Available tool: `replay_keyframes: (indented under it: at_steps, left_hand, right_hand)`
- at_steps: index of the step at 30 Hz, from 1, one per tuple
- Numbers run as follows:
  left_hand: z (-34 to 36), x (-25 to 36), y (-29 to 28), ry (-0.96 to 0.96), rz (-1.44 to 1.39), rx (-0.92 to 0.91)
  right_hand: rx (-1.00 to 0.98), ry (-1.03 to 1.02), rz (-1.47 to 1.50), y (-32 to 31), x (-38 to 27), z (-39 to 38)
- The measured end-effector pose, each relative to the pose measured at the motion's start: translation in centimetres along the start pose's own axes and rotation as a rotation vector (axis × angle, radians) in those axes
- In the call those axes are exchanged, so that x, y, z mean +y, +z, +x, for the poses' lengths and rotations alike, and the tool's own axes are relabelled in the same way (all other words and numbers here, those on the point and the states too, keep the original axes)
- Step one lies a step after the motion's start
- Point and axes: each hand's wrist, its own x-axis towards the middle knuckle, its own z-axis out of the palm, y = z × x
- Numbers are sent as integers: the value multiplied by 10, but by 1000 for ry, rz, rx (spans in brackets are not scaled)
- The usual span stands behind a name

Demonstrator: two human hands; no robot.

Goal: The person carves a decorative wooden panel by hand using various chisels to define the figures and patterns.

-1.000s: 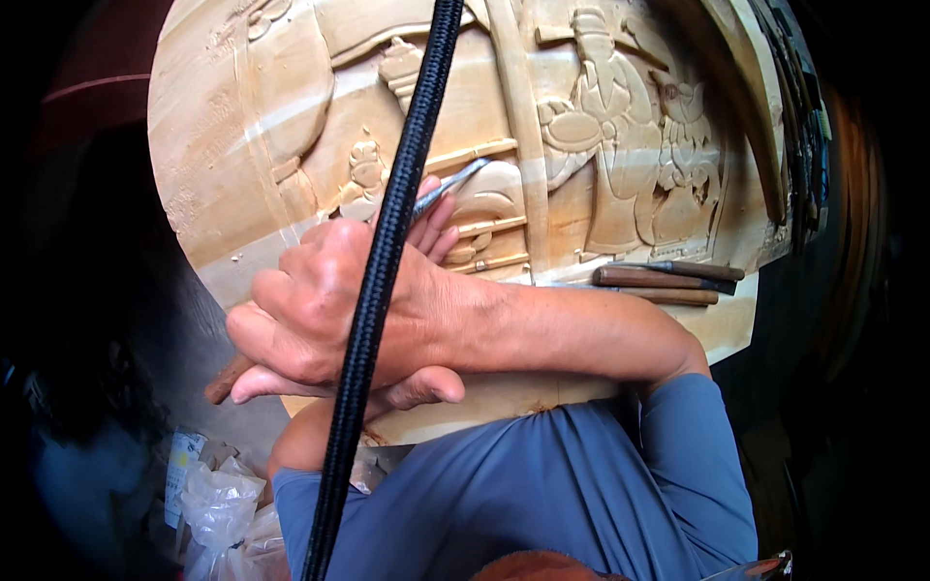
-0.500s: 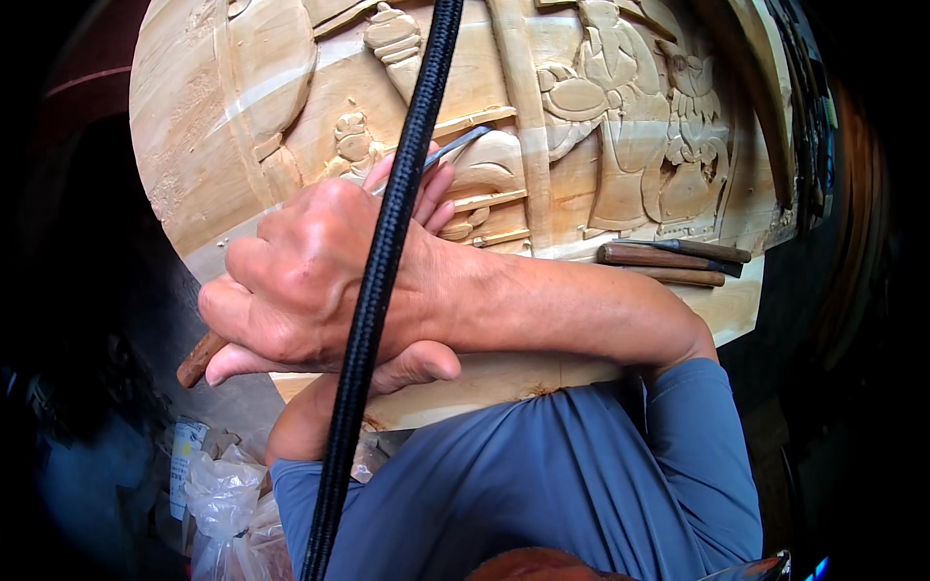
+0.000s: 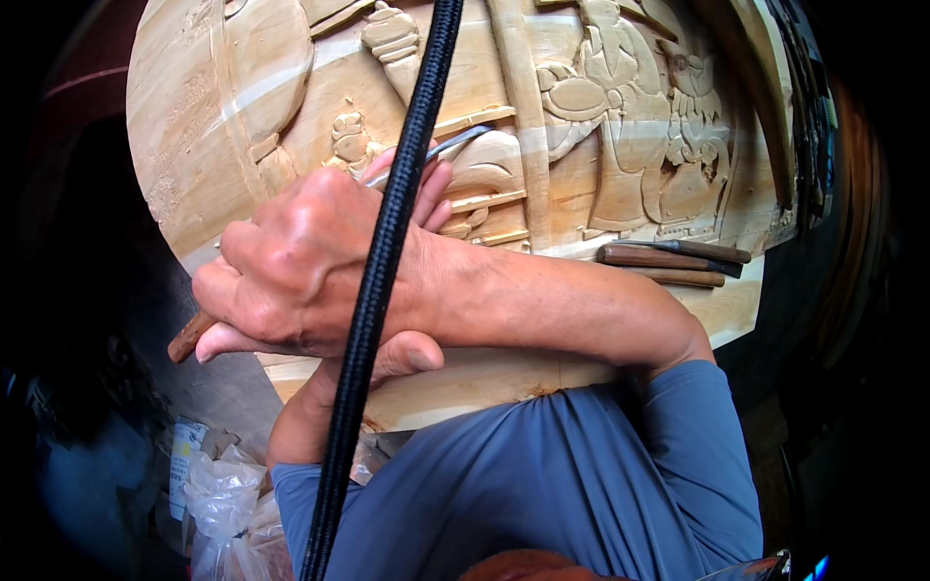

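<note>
My right hand (image 3: 298,259) is closed around the wooden handle (image 3: 186,339) of a chisel, its forearm lying across my body. My left hand (image 3: 428,197) is beneath it, mostly hidden, its fingers loosely curved at the steel shaft (image 3: 457,137) and its thumb showing below my right wrist. The blade tip lies by a raised ledge on a pale carved wooden panel (image 3: 194,116), which bears relief figures and an arched shape. A black braided cord (image 3: 373,300) crosses in front of both hands, hiding part of them.
Several wooden-handled chisels (image 3: 668,261) lie on the panel at right. A curved dark wooden piece (image 3: 765,116) and a row of dark tools (image 3: 809,136) line the far right. Crumpled plastic bags (image 3: 223,494) and a white printed package (image 3: 182,460) are at lower left.
The view has shifted, so panel and hands appear higher and further left. My grip is unchanged; the chisel handle has moved slightly, and the blade tip stays by the same ledge.
</note>
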Motion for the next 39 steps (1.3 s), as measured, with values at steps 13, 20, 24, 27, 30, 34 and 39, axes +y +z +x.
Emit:
replay_keyframes:
  at_steps: [13,20,24,27,30,34,39]
  left_hand:
    - [-28,29,33,33,147,-96]
    - [-36,33,40,49,201,-120]
    - [-37,32,40,73,213,-144]
    - [-35,23,28,144,207,-213]
    - [-34,8,5,279,160,-310]
    - [-26,6,-5,243,77,-402]
    - [-29,12,5,301,217,-382]
  right_hand:
    - [71,7,2,-5,4,1]
    - [137,16,8,-5,4,3]
    - [153,0,-22,-4,8,2]
    - [148,0,-30,-4,10,1]
    - [160,-6,-7,-3,10,4]
    - [204,21,16,-3,12,7]
    - [178,51,-147,-8,14,11]
